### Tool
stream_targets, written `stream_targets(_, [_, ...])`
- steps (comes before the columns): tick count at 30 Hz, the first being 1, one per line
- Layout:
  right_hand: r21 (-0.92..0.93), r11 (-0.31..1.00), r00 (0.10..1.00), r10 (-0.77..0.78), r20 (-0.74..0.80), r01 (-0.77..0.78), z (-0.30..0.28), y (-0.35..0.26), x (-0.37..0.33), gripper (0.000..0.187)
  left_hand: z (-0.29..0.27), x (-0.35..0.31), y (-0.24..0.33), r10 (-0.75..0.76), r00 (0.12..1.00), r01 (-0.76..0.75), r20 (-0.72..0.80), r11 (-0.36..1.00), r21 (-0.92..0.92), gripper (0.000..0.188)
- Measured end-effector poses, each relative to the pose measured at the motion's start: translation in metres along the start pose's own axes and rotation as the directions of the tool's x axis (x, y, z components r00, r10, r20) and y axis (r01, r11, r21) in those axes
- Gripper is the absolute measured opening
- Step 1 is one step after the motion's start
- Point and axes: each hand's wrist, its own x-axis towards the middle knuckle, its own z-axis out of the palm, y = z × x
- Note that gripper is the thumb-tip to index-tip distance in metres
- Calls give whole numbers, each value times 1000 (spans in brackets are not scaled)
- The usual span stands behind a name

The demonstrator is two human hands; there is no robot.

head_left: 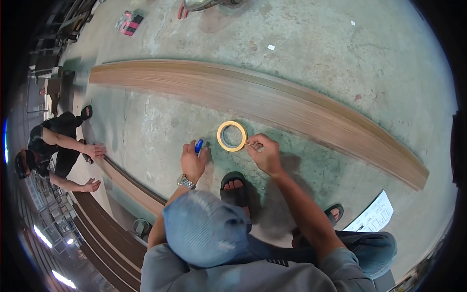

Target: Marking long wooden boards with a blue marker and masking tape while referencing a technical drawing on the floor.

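Pinched at the fingertips, your right hand (pixel 263 152) appears to have the loose end of the yellow tape roll (pixel 220 137) between thumb and forefinger. Your left hand (pixel 193 164) is closed lightly around a small blue object (pixel 198 146), too small here to name for sure.

The roll sits between your two hands, just beside the right fingertips and on the near side of the wood-grained planks (pixel 258 100), apart from them. Whether it lies on the concrete floor (pixel 160 121) or hangs above it, you cannot tell from this view.

To work the end free cleanly, keep that pinch square across the strip and peel along the roll's curve — a sideways tug would likely split or twist it. Steady the roll before pulling hard, and keep the blue object clear of the strip.

As for direction, the roll turns its flat, round face up toward you, so its face has no long axis; its hole's axis points roughly at your head. The loose end leaves at the lower right, toward your right hand — the planks run from upper left to lower right beyond it.
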Motion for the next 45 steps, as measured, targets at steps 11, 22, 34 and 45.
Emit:
stream_targets(11, [89, 983, 965, 173, -197, -158, -8, -7, -1, 13, 41, 29, 83, 599, 800, -599, -13, 800, -36, 35])
stream_targets(22, [-21, 919, 720, 295, -629, -394, -46, -63, 79, 15, -43, 118, 204, 664, 734, -667, 141, 667, 331, 33])
stream_targets(34, [-360, 648, 698, 390, -600, -671, -47, -95, 82, 27, -23, 127, 222, 629, 738, -656, 245, 582, 481, 12])
stream_targets(45, [-820, 486, 934, -322, 153, 302, -42, -52, 55, 53, -41, 127, 236, 445, 840, -542, 311, 685, 487, 18])
